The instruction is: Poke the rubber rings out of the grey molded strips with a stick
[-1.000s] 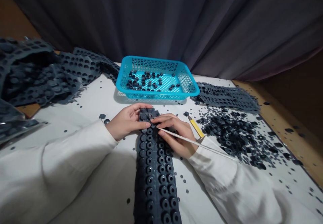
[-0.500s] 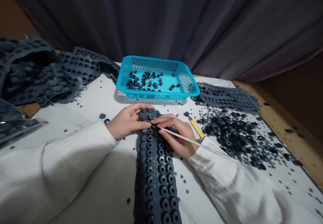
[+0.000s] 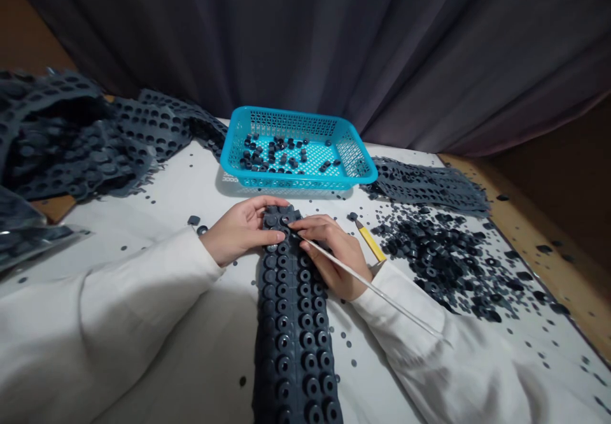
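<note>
Left hand (image 3: 236, 230) fingers pressed flat on studded rubber strip (image 3: 293, 322), right hand (image 3: 334, 255) fingers pinching thin rod (image 3: 372, 287), perforated blue basket (image 3: 356, 156), white desk (image 3: 167, 201)

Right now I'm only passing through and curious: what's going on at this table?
A person in white sleeves works on a dark rubber strip studded with small rings, lying on the white table. The left hand presses down the strip's far end, while the right hand holds a thin white rod with its tip at the rings there. Loose rings lie in the blue basket and in a pile to the right; punched-out sheets are heaped on the left.
</note>
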Available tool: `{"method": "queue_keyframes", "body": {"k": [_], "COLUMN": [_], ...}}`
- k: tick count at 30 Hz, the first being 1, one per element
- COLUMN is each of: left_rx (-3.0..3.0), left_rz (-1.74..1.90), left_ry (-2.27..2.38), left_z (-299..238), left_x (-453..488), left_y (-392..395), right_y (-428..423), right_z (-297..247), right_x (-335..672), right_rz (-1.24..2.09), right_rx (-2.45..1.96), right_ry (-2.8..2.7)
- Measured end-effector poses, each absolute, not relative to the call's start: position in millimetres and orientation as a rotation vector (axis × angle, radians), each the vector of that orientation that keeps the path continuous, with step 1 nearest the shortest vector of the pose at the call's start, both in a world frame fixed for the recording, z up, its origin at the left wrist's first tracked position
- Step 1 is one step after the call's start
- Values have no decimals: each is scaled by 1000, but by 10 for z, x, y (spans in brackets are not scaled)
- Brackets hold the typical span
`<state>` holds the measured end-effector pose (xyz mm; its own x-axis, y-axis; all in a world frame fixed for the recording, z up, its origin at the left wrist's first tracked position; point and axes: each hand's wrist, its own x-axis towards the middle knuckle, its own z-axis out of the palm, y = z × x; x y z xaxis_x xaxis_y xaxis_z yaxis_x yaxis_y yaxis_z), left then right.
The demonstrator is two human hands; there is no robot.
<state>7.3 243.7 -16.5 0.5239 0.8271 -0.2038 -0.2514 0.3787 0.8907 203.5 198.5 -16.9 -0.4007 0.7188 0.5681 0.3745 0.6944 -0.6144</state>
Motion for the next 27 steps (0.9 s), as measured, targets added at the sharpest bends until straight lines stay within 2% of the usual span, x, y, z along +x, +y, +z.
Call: {"method": "queue_keyframes", "body": {"k": [14,27], "left_rx": [983,1022], "left_rz": [770,793], "left_ry": [748,744], "left_z": [-120,-136], "left_x": [53,71], "left_y": [2410,2421], "right_y": [1954,2000], "right_z": [-84,-107], "right_x": [2051,2025], "right_rz": [710,591], "right_rx": [-895,-787], "right_ry": [-1819,-1964]}}
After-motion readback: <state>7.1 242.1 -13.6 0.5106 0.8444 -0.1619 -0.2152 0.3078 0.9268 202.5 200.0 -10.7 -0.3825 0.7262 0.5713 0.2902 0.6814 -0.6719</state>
